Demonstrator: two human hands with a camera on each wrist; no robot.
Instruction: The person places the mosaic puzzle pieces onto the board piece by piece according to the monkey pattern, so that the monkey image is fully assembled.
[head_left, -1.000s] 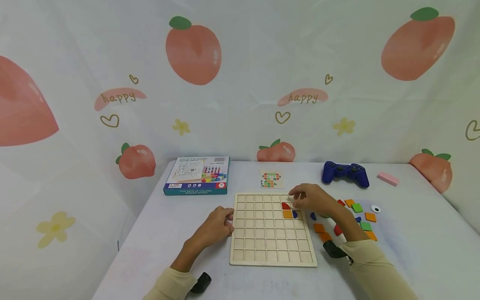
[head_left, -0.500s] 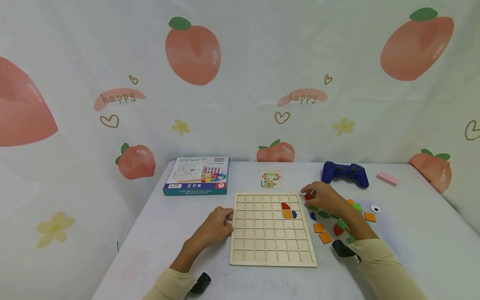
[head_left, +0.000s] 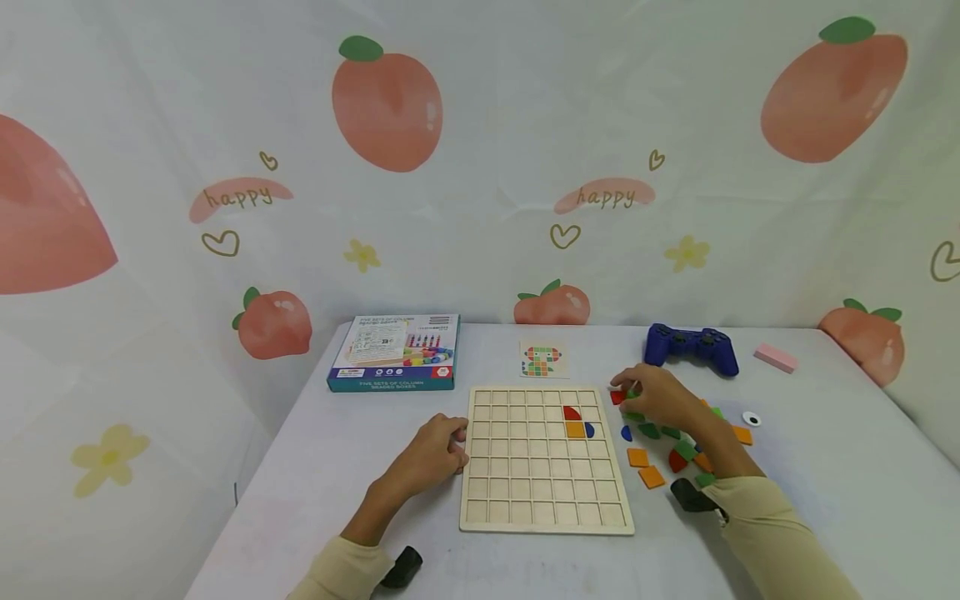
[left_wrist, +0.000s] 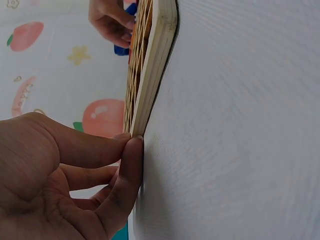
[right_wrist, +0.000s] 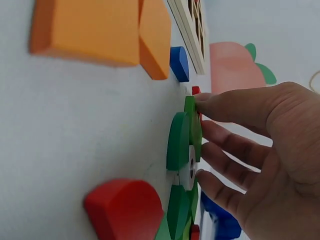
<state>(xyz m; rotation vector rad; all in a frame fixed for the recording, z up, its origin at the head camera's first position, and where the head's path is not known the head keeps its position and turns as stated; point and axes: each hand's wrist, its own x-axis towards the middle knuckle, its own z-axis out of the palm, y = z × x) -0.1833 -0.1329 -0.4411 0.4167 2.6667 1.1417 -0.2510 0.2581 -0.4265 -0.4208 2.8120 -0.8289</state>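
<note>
Remotely, I am pinching the left edge of a wooden grid board (head_left: 517, 467), flat on the desk (head_left: 540, 567), with the thumb and index finger of the left hand (head_left: 427, 454), presumably to stop it sliding; the right hand (head_left: 660, 396) is reaching low among loose tiles (head_left: 637, 457), its fingers (right_wrist: 235, 144) standing parted and relaxed, the thumb tip touching a green tile (right_wrist: 194, 120) without visible grip; a red piece (head_left: 572, 413), an orange square (head_left: 575, 430) and a blue piece (head_left: 589, 430) are sitting in board cells; a picture card (head_left: 542, 361) is lying beyond, seemingly for easy viewing
</note>
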